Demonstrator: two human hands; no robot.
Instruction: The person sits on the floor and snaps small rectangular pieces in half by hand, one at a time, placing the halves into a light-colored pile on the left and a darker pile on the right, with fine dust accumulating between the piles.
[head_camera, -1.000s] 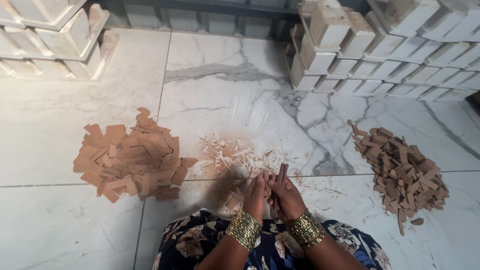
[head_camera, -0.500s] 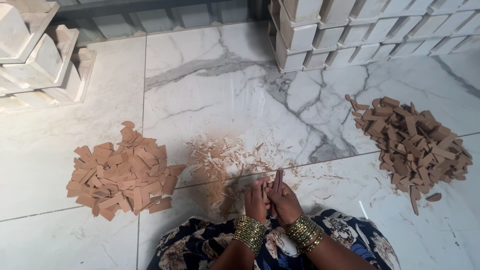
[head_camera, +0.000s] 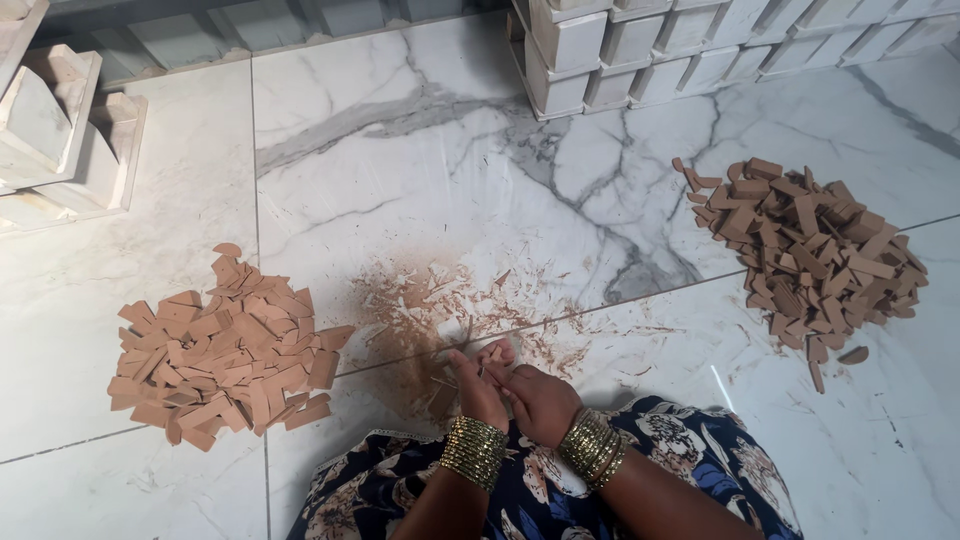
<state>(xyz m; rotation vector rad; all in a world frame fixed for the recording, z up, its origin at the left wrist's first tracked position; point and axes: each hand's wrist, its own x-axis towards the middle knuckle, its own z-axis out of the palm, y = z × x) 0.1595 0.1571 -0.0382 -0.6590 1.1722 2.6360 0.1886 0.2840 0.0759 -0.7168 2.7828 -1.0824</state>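
Trimming step, by look of it — left hand and right hand closed together round small wood piece, low centre, above shavings. Next move needs steady grip. Pale pile left, darker pile right.

A single head-worn camera looked steeply down from close above the fingers, facing forward across the marble floor toward stacked white blocks well beyond them.
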